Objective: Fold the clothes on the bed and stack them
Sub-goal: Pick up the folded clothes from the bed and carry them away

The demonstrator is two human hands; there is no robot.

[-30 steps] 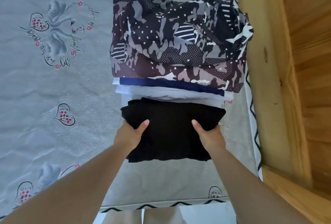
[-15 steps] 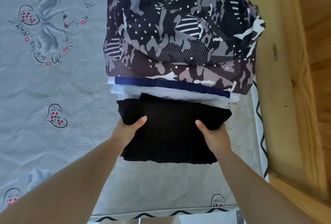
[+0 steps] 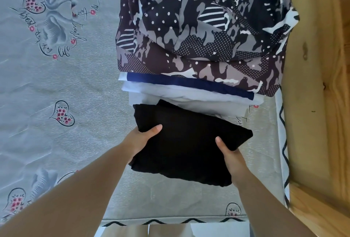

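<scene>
A folded black garment (image 3: 189,142) is held just in front of a stack of folded clothes. My left hand (image 3: 141,140) grips its left edge, thumb on top and fingers underneath. My right hand (image 3: 230,154) grips its right edge the same way. The stack has a patterned camouflage garment (image 3: 204,32) on top, a navy blue layer (image 3: 189,84) under it and white folded cloth (image 3: 170,94) below. The black garment's far edge overlaps the white cloth.
The grey bedsheet (image 3: 56,94) with heart and swan prints spreads out to the left. A wooden bed frame and wall (image 3: 312,85) run along the right side. The bed's near edge (image 3: 170,222) is at the bottom.
Both hands have moved the black garment forward toward the stack and tilted it, its left side now higher. The view has come closer to the stack.
</scene>
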